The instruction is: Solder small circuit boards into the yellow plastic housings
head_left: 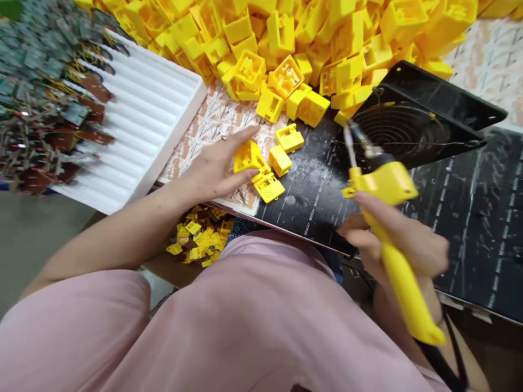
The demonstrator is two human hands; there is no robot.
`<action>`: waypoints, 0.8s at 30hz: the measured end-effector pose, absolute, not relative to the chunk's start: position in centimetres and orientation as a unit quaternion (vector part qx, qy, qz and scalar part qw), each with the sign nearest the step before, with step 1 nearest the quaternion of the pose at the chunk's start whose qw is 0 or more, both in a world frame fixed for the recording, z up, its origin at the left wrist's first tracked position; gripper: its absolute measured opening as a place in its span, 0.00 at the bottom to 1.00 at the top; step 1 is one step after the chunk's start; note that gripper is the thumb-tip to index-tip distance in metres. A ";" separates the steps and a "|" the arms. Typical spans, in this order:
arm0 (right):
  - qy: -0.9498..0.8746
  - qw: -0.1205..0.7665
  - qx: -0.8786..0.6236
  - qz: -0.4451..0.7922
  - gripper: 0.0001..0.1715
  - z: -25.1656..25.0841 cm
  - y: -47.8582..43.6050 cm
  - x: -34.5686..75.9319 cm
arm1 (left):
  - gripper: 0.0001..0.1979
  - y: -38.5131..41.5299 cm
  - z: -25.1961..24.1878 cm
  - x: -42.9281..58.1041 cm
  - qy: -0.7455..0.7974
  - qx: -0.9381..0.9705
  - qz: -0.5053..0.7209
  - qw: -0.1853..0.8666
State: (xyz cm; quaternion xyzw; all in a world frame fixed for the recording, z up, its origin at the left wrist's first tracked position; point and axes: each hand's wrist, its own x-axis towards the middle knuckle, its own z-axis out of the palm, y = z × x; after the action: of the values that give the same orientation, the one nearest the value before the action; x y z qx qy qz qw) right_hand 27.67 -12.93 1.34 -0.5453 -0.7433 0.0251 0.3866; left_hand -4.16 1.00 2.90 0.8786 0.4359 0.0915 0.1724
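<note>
My left hand [216, 166] rests on the bench with its fingers around a small yellow plastic housing [247, 157]. Two more yellow housings [280, 160] and a flat yellow lid [268, 188] lie just right of it. My right hand [398, 239] grips the handle of a yellow soldering iron [388, 218], whose metal tip [354, 136] points up and away over the black mat [469, 207].
A big heap of yellow housings [310, 38] fills the back. A white ribbed tray [147, 117] holds circuit boards with wires [44, 92] at the left. A black fan [408, 128] stands at the right. Yellow scraps [200, 234] lie below the bench edge.
</note>
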 end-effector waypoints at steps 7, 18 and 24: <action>-0.804 0.358 -0.475 -0.011 0.17 -0.1 -9.4 21.9 | 0.36 -0.2 1.6 -6.4 0.488 0.868 -0.022 0.084; -0.765 0.396 -0.507 0.028 0.21 -1.4 -9.5 20.7 | 0.21 0.6 2.1 -2.5 0.382 0.913 0.081 0.117; -0.759 0.375 -0.531 -0.029 0.16 -2.1 -10.8 21.7 | 0.26 0.3 3.9 1.0 0.363 0.928 -0.036 0.073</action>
State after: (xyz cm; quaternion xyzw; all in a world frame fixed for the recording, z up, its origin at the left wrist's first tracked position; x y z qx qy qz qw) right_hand 21.65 -10.75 -2.06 -0.5314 -0.7588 -0.0291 0.3754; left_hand 1.02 0.30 3.93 0.9281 0.3634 -0.0360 0.0731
